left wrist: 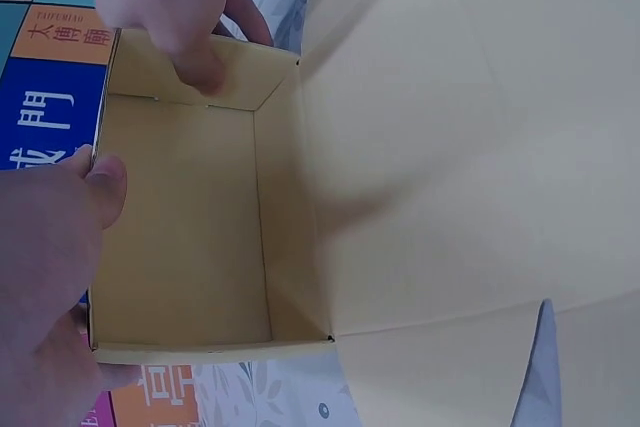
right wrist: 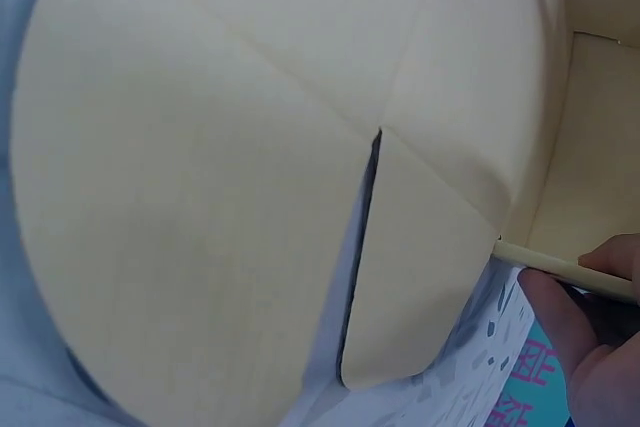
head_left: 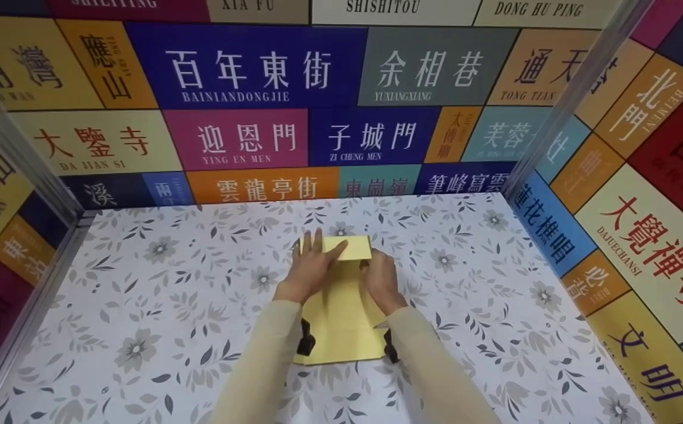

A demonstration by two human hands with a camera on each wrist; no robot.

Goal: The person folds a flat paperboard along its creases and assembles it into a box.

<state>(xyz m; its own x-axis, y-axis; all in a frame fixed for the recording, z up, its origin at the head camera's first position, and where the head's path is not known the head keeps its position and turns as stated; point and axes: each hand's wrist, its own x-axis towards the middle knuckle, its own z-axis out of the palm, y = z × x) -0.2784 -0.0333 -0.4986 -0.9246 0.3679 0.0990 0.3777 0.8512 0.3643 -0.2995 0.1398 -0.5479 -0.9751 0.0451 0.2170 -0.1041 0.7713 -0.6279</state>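
A pale yellow cardboard box (head_left: 346, 321) lies on the table, its shallow tray (left wrist: 190, 217) formed at the far end and its broad lid panel (right wrist: 200, 177) spread toward the person. My left hand (head_left: 309, 268) grips the tray's far left corner; its thumb (left wrist: 107, 187) lies over the far wall's edge. On the opposite side my right hand (head_left: 383, 280) pinches the tray's right wall, with the thumb inside and fingers outside. A side flap (right wrist: 420, 277) stands off the lid panel, separated by a slit. Some of the left fingers are hidden behind the walls.
The white table (head_left: 200, 294) bears a grey floral pattern. Panels of coloured signs (head_left: 241, 65) rise behind it and along both sides. Black wrist straps (head_left: 306, 338) show under the sleeves, close to the lid panel.
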